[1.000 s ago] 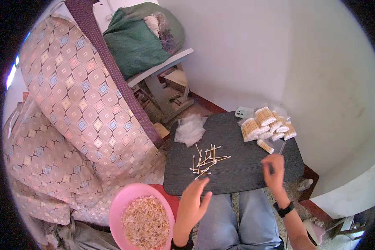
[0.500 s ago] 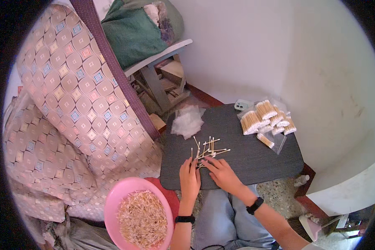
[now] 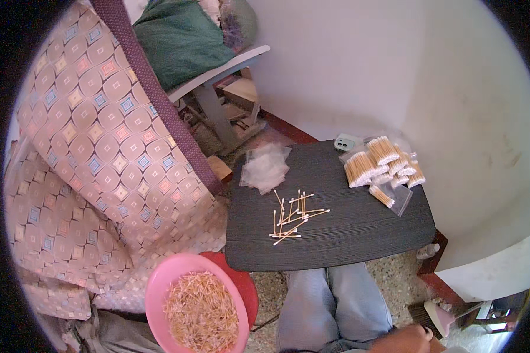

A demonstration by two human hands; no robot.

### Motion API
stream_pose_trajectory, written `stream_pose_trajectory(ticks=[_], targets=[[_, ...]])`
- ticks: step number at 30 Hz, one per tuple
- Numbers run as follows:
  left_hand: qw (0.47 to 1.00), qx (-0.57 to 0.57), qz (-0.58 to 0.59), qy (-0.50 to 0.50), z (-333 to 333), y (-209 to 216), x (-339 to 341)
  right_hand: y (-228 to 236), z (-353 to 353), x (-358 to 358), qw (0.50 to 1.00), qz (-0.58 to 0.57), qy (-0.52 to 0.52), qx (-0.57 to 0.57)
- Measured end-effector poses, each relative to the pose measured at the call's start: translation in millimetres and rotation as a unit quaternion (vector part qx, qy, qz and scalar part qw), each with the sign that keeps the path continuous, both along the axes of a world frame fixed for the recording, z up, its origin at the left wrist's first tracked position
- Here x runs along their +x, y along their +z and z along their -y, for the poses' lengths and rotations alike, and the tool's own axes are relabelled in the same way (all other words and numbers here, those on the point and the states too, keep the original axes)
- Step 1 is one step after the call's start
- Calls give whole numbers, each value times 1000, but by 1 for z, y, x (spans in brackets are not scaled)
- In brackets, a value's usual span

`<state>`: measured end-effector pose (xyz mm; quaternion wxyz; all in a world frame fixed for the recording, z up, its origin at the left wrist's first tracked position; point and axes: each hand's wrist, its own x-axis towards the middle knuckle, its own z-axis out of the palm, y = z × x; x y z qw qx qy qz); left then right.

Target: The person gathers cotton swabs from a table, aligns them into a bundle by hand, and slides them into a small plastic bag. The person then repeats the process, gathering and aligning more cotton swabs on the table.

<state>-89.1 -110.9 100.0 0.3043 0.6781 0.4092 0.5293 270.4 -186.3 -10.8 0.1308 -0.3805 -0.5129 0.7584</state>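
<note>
Loose cotton swabs [image 3: 291, 216] lie scattered and crossing one another on the dark wood-grain table [image 3: 335, 235]. Neither hand touches them. At the lower edge, beside my right thigh, part of my right hand [image 3: 403, 340] shows, blurred and cut off by the picture's rim. Its fingers cannot be made out. My left hand is out of view. Clear plastic bags [image 3: 265, 168] are stacked at the table's far left. Filled bags of cotton swabs [image 3: 383, 162] are heaped at the far right, and a smaller filled bag [image 3: 388, 197] lies in front of them.
A pink basin [image 3: 155, 294] full of loose swabs rests on a red stool [image 3: 248, 288] at my left. By the wall lies a pale phone [image 3: 344, 142]. Patterned fabric [image 3: 109, 117] fills the left side. A bottle [image 3: 427, 251] and broom [image 3: 424, 317] are on the floor at right.
Both hands have left the swabs on the table. The left has gone out of view; the right has drawn back to the lower edge. The view has shifted slightly.
</note>
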Motion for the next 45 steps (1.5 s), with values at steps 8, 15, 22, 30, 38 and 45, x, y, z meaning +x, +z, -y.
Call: stream_pose_trajectory(ticks=[8, 15, 22, 30, 38, 45], targets=[[997, -43, -10, -67, 1, -7, 6, 54, 36, -23, 699, 674, 240, 4], [992, -79, -11, -102, 12, -13, 18, 83, 28, -35, 736, 659, 132, 74], [988, -91, -13, -121, 17, -9, 26, 103, 23, -27, 748, 655, 77, 78], [985, -98, -13, -143, 21, 2, 35, 139, 23, -11, 813, 499, 259, 155], [979, -113, -18, -167, 28, 17, 53, 200, -38, -54, 817, -150, 420, 366], [977, -122, -27, -174, 36, 28, 56, 205, -40, -48, 754, -382, 449, 290]])
